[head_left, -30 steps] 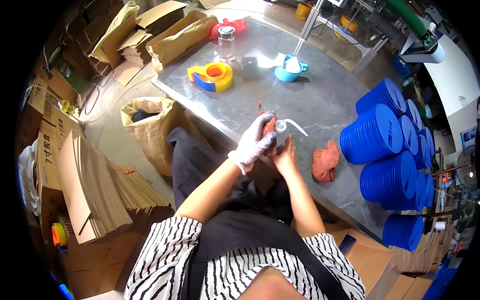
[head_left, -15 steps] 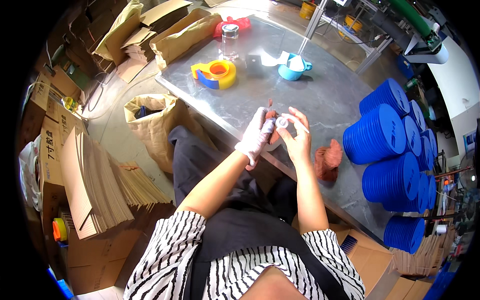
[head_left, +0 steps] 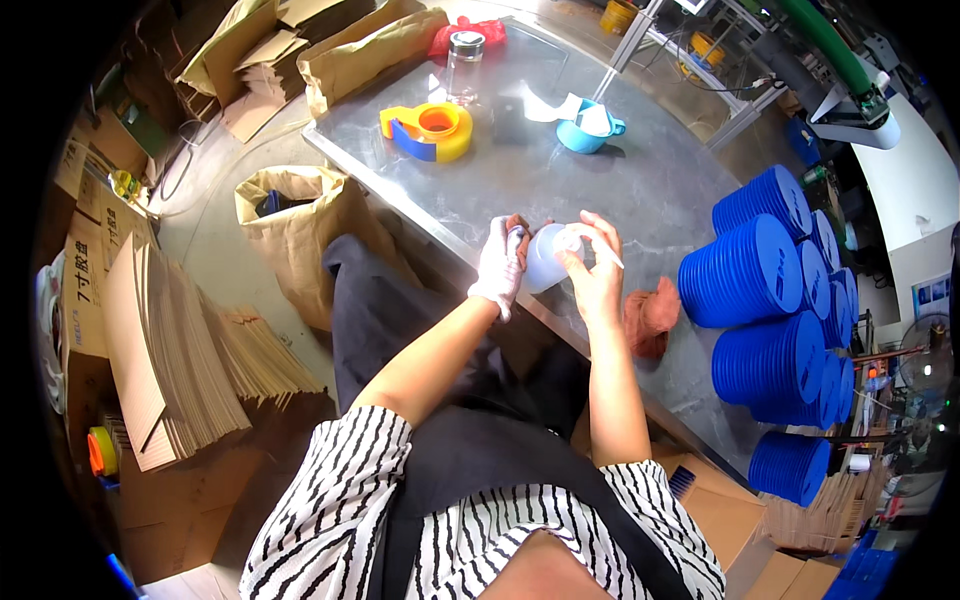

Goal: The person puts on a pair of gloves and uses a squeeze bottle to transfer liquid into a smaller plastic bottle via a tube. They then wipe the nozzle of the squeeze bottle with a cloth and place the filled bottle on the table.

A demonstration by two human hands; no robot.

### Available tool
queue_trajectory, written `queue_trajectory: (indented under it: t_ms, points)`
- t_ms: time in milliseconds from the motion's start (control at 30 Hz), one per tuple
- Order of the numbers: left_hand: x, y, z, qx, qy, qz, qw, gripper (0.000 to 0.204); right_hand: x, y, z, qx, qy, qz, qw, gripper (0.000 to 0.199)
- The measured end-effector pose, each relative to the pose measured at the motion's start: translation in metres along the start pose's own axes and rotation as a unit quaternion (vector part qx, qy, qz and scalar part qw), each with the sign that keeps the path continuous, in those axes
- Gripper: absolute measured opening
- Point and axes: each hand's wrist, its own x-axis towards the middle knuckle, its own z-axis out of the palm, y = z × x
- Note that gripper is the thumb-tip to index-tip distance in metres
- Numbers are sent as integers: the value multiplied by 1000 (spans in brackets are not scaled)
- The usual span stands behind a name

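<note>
A white knit glove covers my left hand, whose fingers are closed around a bunched reddish-brown cloth. In my right hand is a translucent white squeeze bottle with a thin spout. Its cap end is between my fingers, and its body slants toward my left hand. Both hands are over the near edge of the grey table. Just right of my right forearm, a second reddish-brown cloth lies crumpled on the tabletop.
Stacks of blue discs stand along the table's right side. Farther back are a tape dispenser, a clear jar and a light-blue cup with white paper. A paper sack and stacked cardboard are at left.
The squeeze bottle has turned away from the cloth, so its body now shows where mainly the cap end did before. My left hand, with its cloth, has shifted slightly left.
</note>
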Motion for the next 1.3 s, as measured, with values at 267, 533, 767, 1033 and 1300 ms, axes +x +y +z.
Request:
queue_trajectory:
  t_ms: [267, 533, 767, 1033, 1300]
  points:
    - [-9, -10, -30, 458, 41, 210, 863, 22, -2, -1, 5, 13, 11, 12, 1000, 33]
    - [-33, 11, -26, 73, 70, 33, 994, 38, -9, -10, 24, -75, 146, -18, 986, 41]
    - [-16, 60, 3, -149, -27, 72, 986, 29, 2, -1, 4, -132, 33, -116, 984, 34]
    - [-8, 68, 9, 62, -93, -4, 994, 30, 21, 13, -5, -40, -50, -98, 993, 30]
    - [17, 50, -9, -154, -197, -78, 965, 34, 25, 21, 1, -14, -71, -61, 996, 31]
